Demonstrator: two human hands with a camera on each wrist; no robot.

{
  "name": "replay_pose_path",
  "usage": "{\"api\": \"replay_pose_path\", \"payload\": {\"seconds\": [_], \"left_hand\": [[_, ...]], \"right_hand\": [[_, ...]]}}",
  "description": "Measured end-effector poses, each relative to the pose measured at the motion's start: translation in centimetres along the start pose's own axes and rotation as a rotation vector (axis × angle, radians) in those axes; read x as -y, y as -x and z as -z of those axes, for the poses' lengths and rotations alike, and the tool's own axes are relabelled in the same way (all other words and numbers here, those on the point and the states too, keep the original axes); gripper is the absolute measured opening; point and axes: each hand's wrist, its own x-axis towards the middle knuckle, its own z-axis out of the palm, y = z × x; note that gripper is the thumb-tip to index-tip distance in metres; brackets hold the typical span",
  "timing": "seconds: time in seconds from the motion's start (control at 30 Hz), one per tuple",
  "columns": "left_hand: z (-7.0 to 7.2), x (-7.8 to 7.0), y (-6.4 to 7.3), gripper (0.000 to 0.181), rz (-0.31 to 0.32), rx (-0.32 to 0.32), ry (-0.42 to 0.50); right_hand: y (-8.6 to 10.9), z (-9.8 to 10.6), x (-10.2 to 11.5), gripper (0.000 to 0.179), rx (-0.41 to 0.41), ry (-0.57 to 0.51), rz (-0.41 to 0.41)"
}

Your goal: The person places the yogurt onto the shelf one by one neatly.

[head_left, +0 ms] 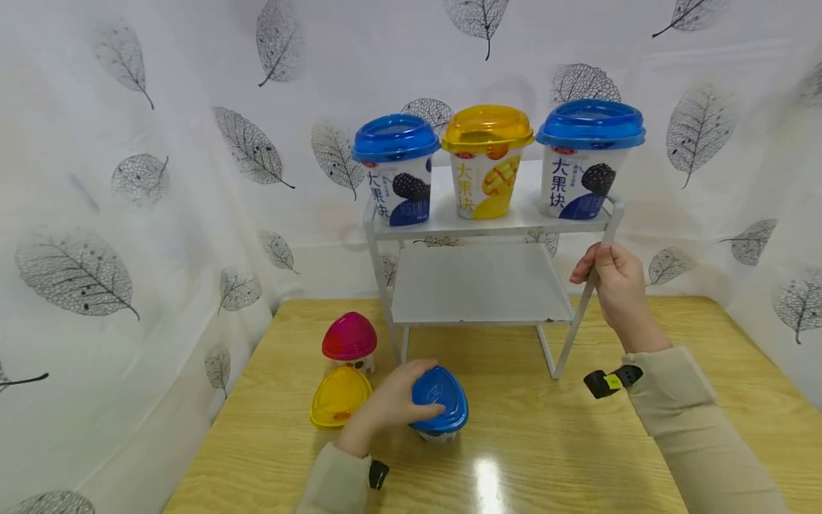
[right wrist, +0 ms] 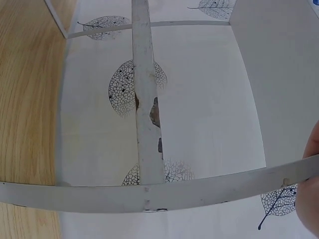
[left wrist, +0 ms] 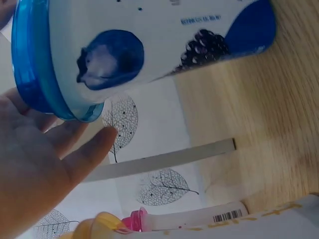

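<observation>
Left hand (head_left: 392, 403), lower middle of the head view, spreads its thumb and fingers over the lid of a white, blue-lidded plastic cup (head_left: 439, 401); whether it grips, I cannot tell. That cup stands upright on a pale wood-grain table (head_left: 546, 457). Left of it are a magenta-lidded cup (head_left: 349, 339) and, nearer the bottom edge, a yellow-lidded cup (head_left: 340, 397). At centre right, the right hand (head_left: 619, 282) grips the right front leg of a white metal two-shelf rack (head_left: 481, 282). Three printed cups line its top shelf: a blackberry cup with a blue lid (head_left: 396, 171), a mango cup with a yellow lid (head_left: 486, 164) and another blue-lidded blackberry cup (head_left: 587, 160). Behind hangs a white leaf-print sheet (head_left: 180, 235).

From the left wrist, the blue-lidded cup fills the top, its lid at upper left beside the fingers; the yellow and magenta lids show at lower left.

From the right wrist, chipped rack bars cross the frame, with part of the hand against one at the right edge.
</observation>
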Motion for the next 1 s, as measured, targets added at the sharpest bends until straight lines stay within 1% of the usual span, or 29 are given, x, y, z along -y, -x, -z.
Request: {"api": "replay_pose_path", "payload": {"seconds": [0.13, 0.27, 0.37, 0.57, 0.63, 0.73, 0.8, 0.87, 0.93, 1.0], "left_hand": [[0.1, 0.0, 0.0, 0.074, 0.012, 0.021, -0.016], [-0.1, -0.2, -0.1, 0.076, 0.022, 0.007, -0.041], [-0.4, -0.5, -0.1, 0.076, 0.061, -0.030, -0.084], [-1.5, -1.2, -0.3, 0.078, 0.188, -0.136, -0.211], [-1.8, -1.5, -0.4, 0.081, 0.217, -0.170, -0.256], [-2.1, -2.0, -0.5, 0.085, 0.241, -0.213, -0.321], [-2.1, -2.2, -0.5, 0.088, 0.237, -0.223, -0.335], [-1.7, -2.3, -0.4, 0.088, 0.204, -0.207, -0.324], [-1.0, -2.2, -0.3, 0.085, 0.141, -0.167, -0.312], [-0.1, -1.9, -0.1, 0.082, 0.059, -0.100, -0.310]], "right_hand": [[-0.1, 0.0, -0.1, 0.029, -0.004, 0.017, 0.007], [-0.1, 0.0, -0.1, 0.029, -0.006, 0.020, 0.008], [-0.1, 0.0, -0.1, 0.029, -0.008, 0.022, 0.009], [0.0, 0.0, -0.1, 0.029, -0.009, 0.028, 0.015], [0.0, 0.0, -0.1, 0.029, -0.010, 0.032, 0.015], [0.0, 0.0, -0.1, 0.029, -0.009, 0.043, 0.013], [0.1, 0.0, 0.0, 0.029, -0.010, 0.052, 0.013], [0.1, 0.0, 0.0, 0.028, -0.010, 0.062, 0.016], [0.1, 0.0, -0.1, 0.028, -0.012, 0.067, 0.022], [0.0, -0.1, -0.2, 0.029, -0.015, 0.073, 0.031]]}}
